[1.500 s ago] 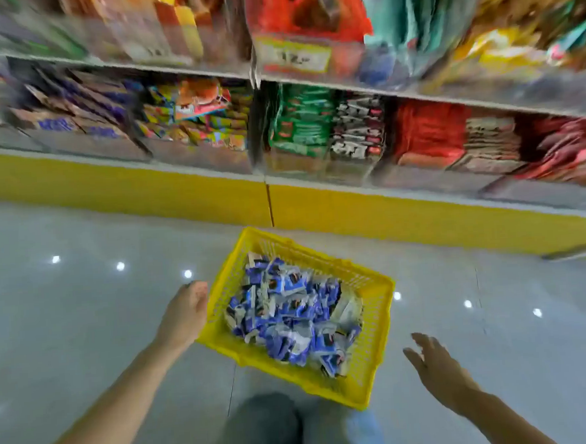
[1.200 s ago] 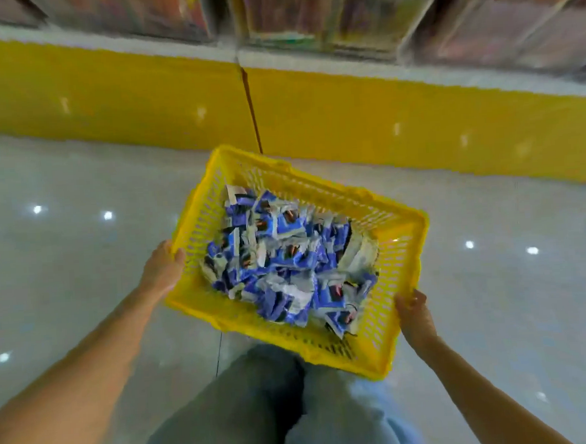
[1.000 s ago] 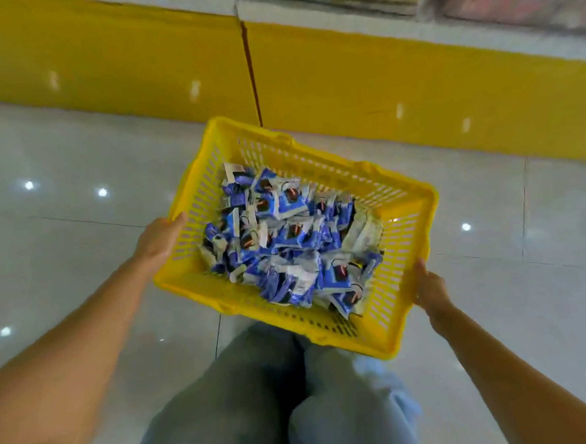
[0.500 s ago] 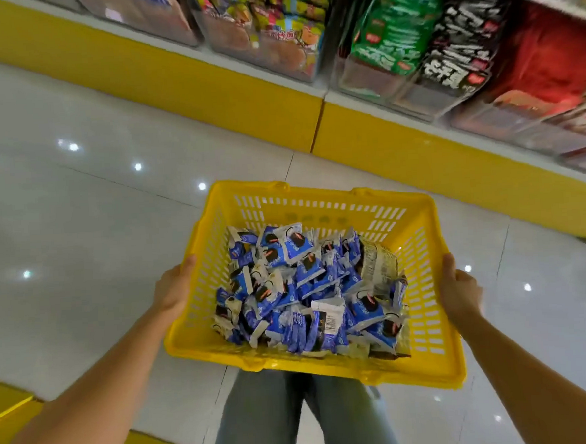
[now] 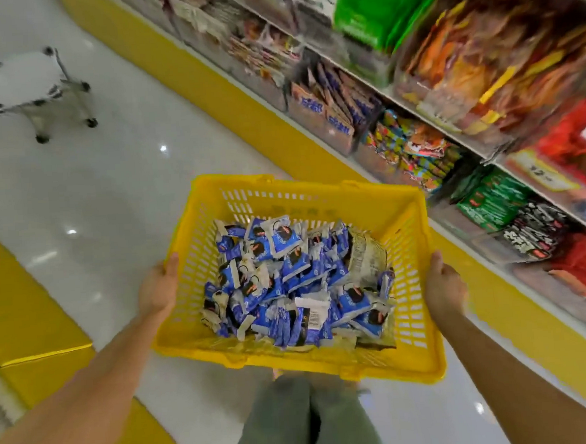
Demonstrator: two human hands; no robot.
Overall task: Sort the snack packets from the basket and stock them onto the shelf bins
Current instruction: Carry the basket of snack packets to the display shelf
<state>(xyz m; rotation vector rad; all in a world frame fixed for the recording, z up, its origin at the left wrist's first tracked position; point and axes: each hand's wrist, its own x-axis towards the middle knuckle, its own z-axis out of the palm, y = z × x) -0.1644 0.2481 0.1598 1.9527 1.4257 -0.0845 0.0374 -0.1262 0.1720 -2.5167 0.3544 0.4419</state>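
Observation:
A yellow plastic basket [image 5: 317, 193] is held up in front of me, above the floor. Inside lies a heap of several blue-and-white snack packets [image 5: 288, 284]. My left hand [image 5: 158, 291] grips the basket's left rim, thumb over the edge. My right hand [image 5: 443, 288] grips the right rim the same way. The shelf bins [image 5: 417, 145] run along the right, full of coloured snack packs.
The shelf stands on a yellow base [image 5: 228, 88] running diagonally from top left to right. A small white wheeled stool [image 5: 36, 90] stands on the glossy floor at the far left. Another yellow unit [image 5: 26, 320] sits at the lower left. My legs are below the basket.
Both hands took hold of the basket and lifted it off the floor. My view has turned left along the aisle, so the shelf now runs along the right.

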